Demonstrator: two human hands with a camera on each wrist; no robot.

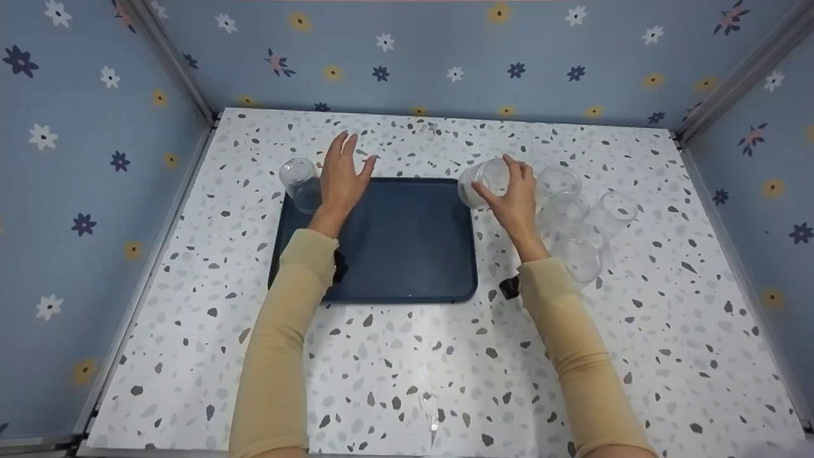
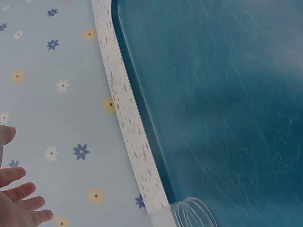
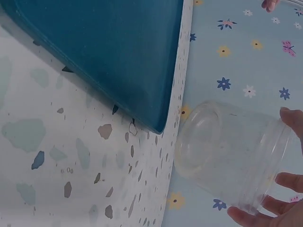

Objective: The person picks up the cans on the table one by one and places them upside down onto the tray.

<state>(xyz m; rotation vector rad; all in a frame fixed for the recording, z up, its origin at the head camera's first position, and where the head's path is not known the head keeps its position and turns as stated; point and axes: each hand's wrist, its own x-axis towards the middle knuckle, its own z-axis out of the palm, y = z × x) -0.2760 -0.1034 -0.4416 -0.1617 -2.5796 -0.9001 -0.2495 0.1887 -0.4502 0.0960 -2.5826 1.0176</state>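
My right hand (image 1: 516,197) grips a clear jar (image 1: 474,184) near its rim, over the back right corner of a dark blue tray (image 1: 407,242). In the right wrist view, thumb and fingers spread around the rim of the jar (image 3: 227,156), its base toward the tray. My left hand (image 1: 342,178), fingers extended and holding nothing, is above the tray's back left part. Just left of it, another clear jar (image 1: 297,181) stands at the tray's back left corner. Part of that jar (image 2: 194,213) shows at the bottom of the left wrist view.
Several clear jars (image 1: 582,257) stand close together right of the tray, beside my right wrist and forearm. A speckled white table (image 1: 394,375) carries everything. Flower-patterned blue panels (image 1: 420,57) enclose the back and both sides.
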